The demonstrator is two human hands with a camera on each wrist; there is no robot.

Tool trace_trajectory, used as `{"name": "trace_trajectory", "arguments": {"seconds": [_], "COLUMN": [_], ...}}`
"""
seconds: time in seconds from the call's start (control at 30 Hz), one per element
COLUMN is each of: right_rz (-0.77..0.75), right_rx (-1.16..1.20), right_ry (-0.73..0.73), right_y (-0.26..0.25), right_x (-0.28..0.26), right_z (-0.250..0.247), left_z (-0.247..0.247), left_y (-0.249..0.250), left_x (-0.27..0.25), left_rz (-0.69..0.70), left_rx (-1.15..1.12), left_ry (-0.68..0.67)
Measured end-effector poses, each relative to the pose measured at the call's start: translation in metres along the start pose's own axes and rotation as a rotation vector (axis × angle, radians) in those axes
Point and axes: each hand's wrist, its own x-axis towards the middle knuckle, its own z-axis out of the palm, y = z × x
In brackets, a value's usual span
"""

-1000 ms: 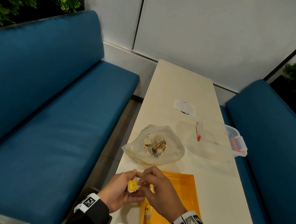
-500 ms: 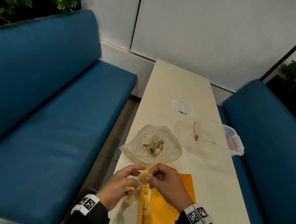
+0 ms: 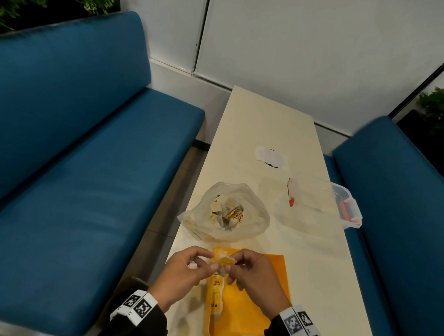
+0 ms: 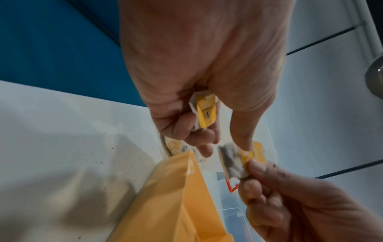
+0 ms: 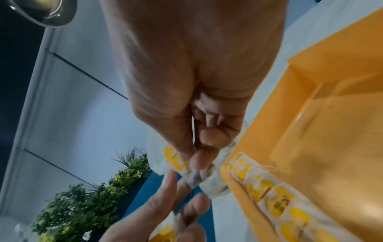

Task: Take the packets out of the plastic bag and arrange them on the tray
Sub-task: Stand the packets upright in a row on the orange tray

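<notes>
Left hand (image 3: 182, 275) fingers curled on a folded packet (image 4: 204, 113); right hand (image 3: 251, 276) pinching a second packet (image 4: 241, 159) above the orange tray (image 3: 260, 308). More packets inside plastic bag (image 3: 226, 213) on the surface (image 3: 259, 121).

Right hand (image 5: 186, 81) pinching a crumpled yellow-and-white packet (image 5: 199, 175) at thumb and fingertip. Left hand (image 5: 165, 217) just below, holding another packet (image 5: 163, 232). Orange tray (image 5: 311, 81) to the right, packets lined along its edge (image 5: 269, 196).
</notes>
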Motion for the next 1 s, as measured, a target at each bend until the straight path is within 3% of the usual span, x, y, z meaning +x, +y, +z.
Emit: {"name": "trace_trajectory", "arguments": {"seconds": [0.2, 0.33, 0.5, 1.0], "right_rz": [0.265, 0.378, 0.390, 0.264], "right_rx": [-0.056, -0.103, -0.195, -0.401], "right_ry": [-0.150, -0.251, -0.260, 0.007], "right_y": [0.041, 0.058, 0.071, 0.073], "right_x": [-0.013, -0.018, -0.013, -0.008], "right_z": [-0.004, 0.004, 0.019, 0.049], "left_z": [0.004, 0.011, 0.019, 0.023], "left_y": [-0.019, -0.027, -0.032, -0.030], "left_x": [0.001, -0.002, -0.004, -0.009], "left_rz": [-0.192, -0.219, -0.197, -0.238], "left_rx": [0.193, 0.306, 0.340, 0.289], "left_ry": [-0.058, -0.125, -0.151, -0.124]}}
